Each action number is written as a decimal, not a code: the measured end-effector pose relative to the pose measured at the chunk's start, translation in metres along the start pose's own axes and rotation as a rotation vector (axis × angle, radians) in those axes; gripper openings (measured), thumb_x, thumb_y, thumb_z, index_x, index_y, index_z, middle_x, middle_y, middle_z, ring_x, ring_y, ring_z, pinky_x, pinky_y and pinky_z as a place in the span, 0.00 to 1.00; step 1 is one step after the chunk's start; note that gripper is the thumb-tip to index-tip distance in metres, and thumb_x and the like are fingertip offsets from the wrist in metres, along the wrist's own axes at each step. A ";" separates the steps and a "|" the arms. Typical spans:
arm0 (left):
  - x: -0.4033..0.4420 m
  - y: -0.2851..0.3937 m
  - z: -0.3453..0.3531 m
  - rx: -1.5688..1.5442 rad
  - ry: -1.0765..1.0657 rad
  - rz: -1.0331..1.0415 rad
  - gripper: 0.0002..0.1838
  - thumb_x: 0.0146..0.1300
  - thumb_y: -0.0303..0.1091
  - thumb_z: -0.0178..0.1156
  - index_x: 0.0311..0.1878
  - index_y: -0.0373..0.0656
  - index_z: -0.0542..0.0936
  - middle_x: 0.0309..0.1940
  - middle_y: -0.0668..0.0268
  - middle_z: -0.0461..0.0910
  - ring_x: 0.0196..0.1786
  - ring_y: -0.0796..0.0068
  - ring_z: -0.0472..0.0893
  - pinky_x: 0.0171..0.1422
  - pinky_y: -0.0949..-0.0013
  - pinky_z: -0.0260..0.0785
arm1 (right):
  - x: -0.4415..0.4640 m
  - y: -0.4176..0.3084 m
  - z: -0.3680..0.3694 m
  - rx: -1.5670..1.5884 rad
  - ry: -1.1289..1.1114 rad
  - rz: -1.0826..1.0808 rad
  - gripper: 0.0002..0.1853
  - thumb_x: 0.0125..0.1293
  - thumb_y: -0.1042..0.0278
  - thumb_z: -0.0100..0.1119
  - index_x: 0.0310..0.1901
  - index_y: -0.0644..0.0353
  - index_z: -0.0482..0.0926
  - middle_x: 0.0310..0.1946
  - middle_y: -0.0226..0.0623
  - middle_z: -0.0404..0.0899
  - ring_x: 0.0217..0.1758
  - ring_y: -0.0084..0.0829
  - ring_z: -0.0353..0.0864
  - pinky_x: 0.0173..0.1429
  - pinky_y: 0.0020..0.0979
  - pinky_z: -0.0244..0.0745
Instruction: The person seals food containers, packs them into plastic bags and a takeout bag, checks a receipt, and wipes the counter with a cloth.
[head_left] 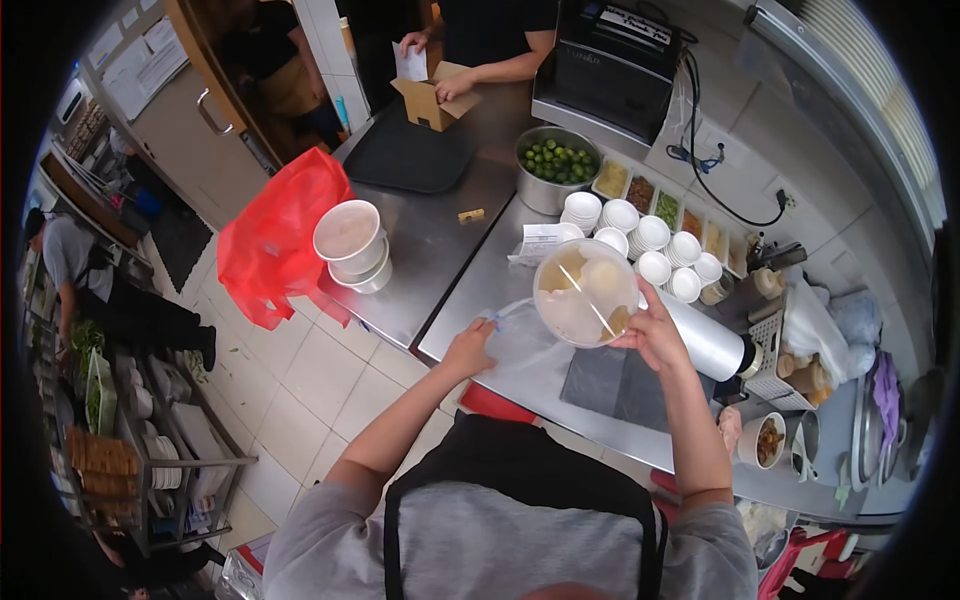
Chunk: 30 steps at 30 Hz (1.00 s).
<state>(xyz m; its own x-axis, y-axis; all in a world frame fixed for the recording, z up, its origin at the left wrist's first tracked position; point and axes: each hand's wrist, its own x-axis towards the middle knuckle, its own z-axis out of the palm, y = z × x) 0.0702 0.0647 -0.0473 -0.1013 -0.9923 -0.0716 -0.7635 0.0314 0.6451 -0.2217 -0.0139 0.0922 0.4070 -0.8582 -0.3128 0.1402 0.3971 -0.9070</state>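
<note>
My right hand (655, 335) grips the rim of a round, lidded, translucent tub (585, 290) with pale contents, held above the steel counter. My left hand (470, 348) is at the counter's front edge, its fingers on a clear plastic bag (530, 338) that lies left of and partly under the tub. What its fingertips pinch is small. Behind the tub stand stacked white cups (650, 233). To the left, two stacked tubs (350, 240) stand beside a red plastic bag (275, 235).
A co-worker's hands (455, 82) hold a cardboard box (432, 103) past a black tray (410, 150). A pot of green limes (557, 170), a silver cylinder (705, 340), a white basket (775, 365) and a food cup (762, 440) stand around. Another person (75, 260) bends at left shelves.
</note>
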 end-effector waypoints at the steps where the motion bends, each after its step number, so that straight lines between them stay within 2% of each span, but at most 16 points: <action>1: 0.007 0.000 0.005 0.024 -0.011 0.001 0.38 0.34 0.30 0.68 0.55 0.39 0.67 0.52 0.56 0.67 0.49 0.53 0.74 0.52 0.61 0.70 | -0.001 0.000 0.003 0.025 -0.013 0.002 0.40 0.53 0.83 0.45 0.68 0.52 0.43 0.47 0.48 0.73 0.37 0.34 0.81 0.35 0.34 0.82; 8: 0.008 0.002 0.033 0.063 -0.028 -0.047 0.38 0.34 0.31 0.69 0.55 0.41 0.68 0.53 0.57 0.67 0.49 0.53 0.74 0.52 0.59 0.70 | 0.012 0.058 0.026 0.233 -0.096 0.041 0.40 0.53 0.84 0.44 0.68 0.50 0.44 0.46 0.48 0.73 0.36 0.36 0.82 0.36 0.38 0.82; 11: -0.001 -0.001 0.038 -0.076 -0.057 -0.120 0.38 0.34 0.31 0.70 0.55 0.42 0.68 0.55 0.56 0.66 0.53 0.54 0.72 0.55 0.61 0.68 | 0.022 0.091 0.037 0.288 -0.083 0.047 0.39 0.54 0.84 0.44 0.67 0.50 0.45 0.47 0.49 0.73 0.35 0.38 0.82 0.35 0.37 0.82; 13: -0.005 -0.011 0.047 -0.201 0.059 -0.016 0.43 0.32 0.30 0.70 0.59 0.42 0.65 0.55 0.56 0.67 0.56 0.61 0.71 0.58 0.63 0.66 | 0.024 0.103 0.044 0.343 -0.038 0.083 0.38 0.55 0.84 0.43 0.67 0.49 0.45 0.47 0.49 0.73 0.36 0.39 0.82 0.35 0.35 0.82; 14: -0.006 -0.015 0.052 -0.200 0.060 -0.017 0.43 0.32 0.30 0.70 0.59 0.42 0.65 0.55 0.56 0.67 0.56 0.61 0.71 0.58 0.63 0.66 | 0.025 0.108 0.043 0.343 -0.040 0.083 0.38 0.55 0.84 0.43 0.67 0.49 0.45 0.47 0.49 0.73 0.36 0.39 0.82 0.35 0.35 0.82; 16: -0.005 -0.022 0.060 -0.569 0.141 -0.034 0.45 0.32 0.28 0.71 0.61 0.41 0.63 0.53 0.58 0.69 0.57 0.66 0.69 0.59 0.64 0.65 | 0.028 0.118 0.042 0.331 -0.022 0.120 0.39 0.55 0.84 0.43 0.67 0.48 0.45 0.47 0.49 0.73 0.36 0.40 0.82 0.35 0.35 0.82; 17: -0.005 -0.027 0.063 -0.569 0.143 -0.036 0.45 0.32 0.28 0.71 0.61 0.41 0.63 0.53 0.58 0.69 0.57 0.66 0.69 0.59 0.64 0.65 | 0.028 0.121 0.039 0.330 -0.024 0.121 0.39 0.55 0.84 0.43 0.67 0.48 0.45 0.47 0.49 0.73 0.36 0.40 0.82 0.35 0.35 0.82; 19: -0.005 -0.028 0.060 -0.684 0.192 -0.039 0.46 0.34 0.24 0.69 0.62 0.41 0.60 0.51 0.61 0.69 0.51 0.70 0.73 0.50 0.69 0.70 | 0.028 0.124 0.032 0.245 -0.033 0.118 0.39 0.54 0.83 0.44 0.67 0.47 0.44 0.47 0.48 0.73 0.36 0.40 0.82 0.36 0.35 0.82; 20: -0.005 -0.029 0.058 -0.685 0.194 -0.038 0.46 0.34 0.24 0.69 0.62 0.41 0.60 0.51 0.61 0.69 0.51 0.70 0.73 0.50 0.69 0.70 | 0.029 0.124 0.028 0.243 -0.035 0.117 0.39 0.54 0.83 0.44 0.67 0.47 0.44 0.47 0.48 0.73 0.36 0.40 0.82 0.36 0.35 0.82; 22: -0.004 -0.016 0.039 -0.897 0.020 -0.188 0.44 0.35 0.20 0.64 0.62 0.41 0.60 0.49 0.62 0.69 0.40 0.73 0.76 0.39 0.74 0.71 | 0.028 0.123 0.022 0.157 -0.038 0.167 0.39 0.54 0.82 0.45 0.67 0.47 0.44 0.46 0.48 0.73 0.36 0.39 0.82 0.36 0.36 0.82; 26: -0.001 -0.007 0.019 -0.937 -0.019 -0.192 0.49 0.34 0.17 0.61 0.66 0.40 0.55 0.54 0.60 0.64 0.44 0.69 0.75 0.34 0.74 0.70 | 0.031 0.117 0.012 0.050 -0.080 0.222 0.39 0.55 0.81 0.45 0.67 0.48 0.43 0.52 0.48 0.69 0.43 0.43 0.79 0.41 0.42 0.80; 28: 0.000 -0.001 0.007 -1.027 0.077 -0.183 0.43 0.38 0.16 0.58 0.64 0.43 0.58 0.39 0.65 0.71 0.29 0.78 0.74 0.24 0.78 0.65 | 0.032 0.107 0.013 0.028 -0.103 0.266 0.39 0.55 0.81 0.46 0.67 0.49 0.43 0.52 0.46 0.69 0.43 0.42 0.79 0.40 0.42 0.80; 30: 0.001 -0.002 0.007 -1.042 0.092 -0.250 0.41 0.39 0.16 0.58 0.62 0.42 0.59 0.38 0.65 0.70 0.28 0.78 0.73 0.22 0.79 0.63 | 0.035 0.109 0.010 0.025 -0.100 0.253 0.39 0.55 0.81 0.46 0.67 0.49 0.43 0.52 0.46 0.69 0.43 0.42 0.80 0.39 0.42 0.80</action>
<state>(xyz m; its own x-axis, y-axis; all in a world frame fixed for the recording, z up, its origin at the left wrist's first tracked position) 0.0674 0.0642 -0.0540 0.0639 -0.9630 -0.2618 0.1684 -0.2482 0.9540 -0.1827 0.0024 -0.0150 0.5189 -0.6945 -0.4984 0.0446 0.6042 -0.7956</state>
